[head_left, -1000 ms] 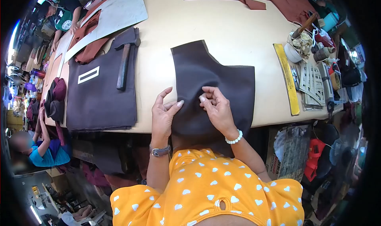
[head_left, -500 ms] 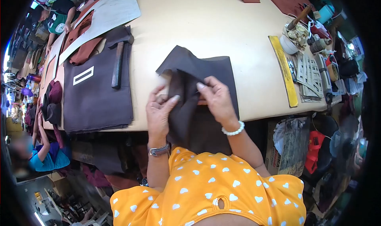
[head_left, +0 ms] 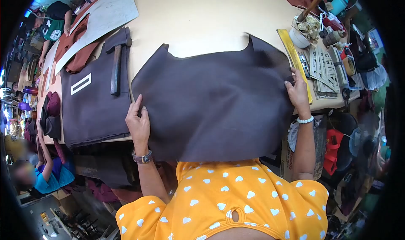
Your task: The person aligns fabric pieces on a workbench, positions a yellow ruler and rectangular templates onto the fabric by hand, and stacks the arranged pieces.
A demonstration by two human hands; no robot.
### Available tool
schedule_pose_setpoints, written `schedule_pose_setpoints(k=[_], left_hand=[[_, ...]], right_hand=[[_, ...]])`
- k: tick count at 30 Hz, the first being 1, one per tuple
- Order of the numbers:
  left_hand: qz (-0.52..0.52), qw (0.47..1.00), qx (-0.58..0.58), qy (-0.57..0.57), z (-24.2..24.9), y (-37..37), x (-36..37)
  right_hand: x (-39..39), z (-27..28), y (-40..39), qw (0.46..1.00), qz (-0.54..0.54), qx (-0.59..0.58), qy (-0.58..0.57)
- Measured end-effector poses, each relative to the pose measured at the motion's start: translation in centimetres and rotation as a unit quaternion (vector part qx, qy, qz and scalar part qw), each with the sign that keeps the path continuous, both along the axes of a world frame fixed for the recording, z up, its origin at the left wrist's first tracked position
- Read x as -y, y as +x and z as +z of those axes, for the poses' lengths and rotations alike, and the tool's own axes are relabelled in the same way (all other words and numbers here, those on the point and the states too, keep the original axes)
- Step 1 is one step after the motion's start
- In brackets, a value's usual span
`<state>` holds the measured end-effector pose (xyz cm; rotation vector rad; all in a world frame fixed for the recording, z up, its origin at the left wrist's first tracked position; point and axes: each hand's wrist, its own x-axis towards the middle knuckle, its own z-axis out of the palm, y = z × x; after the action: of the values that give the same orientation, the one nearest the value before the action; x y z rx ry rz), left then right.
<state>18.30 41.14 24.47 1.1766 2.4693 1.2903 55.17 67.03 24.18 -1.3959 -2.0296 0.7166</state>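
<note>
A large dark brown leather piece (head_left: 215, 96) is spread between my hands, over the table's front edge and down toward my body. My left hand (head_left: 138, 121) grips its left edge, fingers pinched on the border. On the right edge, my right hand (head_left: 298, 90) holds the leather between thumb and fingers. The piece has notched upper corners and a curled tip at the upper right. Left of it lies a stack of dark leather (head_left: 95, 113), with a hammer (head_left: 116, 67) and a pale rectangular frame template (head_left: 81, 84) on top.
A yellow ruler (head_left: 291, 54), a white pot (head_left: 299, 37) and slotted templates (head_left: 324, 71) lie at the right. Reddish leather (head_left: 78, 58) and a grey sheet (head_left: 112, 16) are at the upper left. Two people (head_left: 55, 22) (head_left: 52, 170) are at the left.
The leather, bunched and folded before, is now opened out wide. My left hand has moved left and my right hand right, to opposite edges. The view has shifted slightly.
</note>
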Motion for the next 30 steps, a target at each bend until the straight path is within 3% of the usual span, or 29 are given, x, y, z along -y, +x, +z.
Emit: schedule_pose_setpoints(k=[2,5,11,13,14,17,18,21,22,26,30], left_hand=[[-0.002,1.000,-0.008,-0.022,0.2,0.0,0.0],[-0.023,0.999,-0.031,-0.029,0.2,-0.2,0.1],[-0.051,0.997,-0.052,-0.040,0.6,0.4,0.6],[-0.041,0.996,-0.033,-0.071,1.1,1.0,0.9],[-0.032,0.992,-0.087,-0.089,0.9,1.3,0.9],[-0.018,0.967,-0.222,-0.121,0.6,2.0,0.4],[-0.021,0.961,-0.248,-0.121,0.5,2.0,-0.1],[-0.037,0.958,-0.264,-0.102,0.5,2.6,-2.6],[-0.046,0.960,-0.258,-0.093,0.4,3.1,-3.3],[-0.093,0.941,-0.229,-0.230,-1.0,4.8,-3.5],[-0.098,0.942,-0.226,-0.230,-0.8,6.3,-1.6]], right_hand=[[0.7,0.1,0.0,0.989,-0.011,0.097,0.112],[2.0,-0.1,-0.4,0.964,-0.033,0.154,0.215],[3.2,-0.5,1.4,0.947,-0.001,0.170,0.271],[3.7,-0.4,1.6,0.944,-0.045,0.213,0.247],[4.0,-0.2,1.7,0.941,-0.067,0.234,0.235],[4.7,1.0,0.7,0.868,-0.061,0.303,0.389],[5.2,0.7,0.5,0.911,-0.049,0.260,0.317],[6.8,0.3,-0.8,0.946,0.018,0.189,0.263],[7.3,0.0,-1.1,0.951,0.030,0.196,0.239],[9.0,-1.0,-0.4,0.957,0.060,0.219,0.183],[10.4,-1.1,0.8,0.954,0.064,0.225,0.189]])
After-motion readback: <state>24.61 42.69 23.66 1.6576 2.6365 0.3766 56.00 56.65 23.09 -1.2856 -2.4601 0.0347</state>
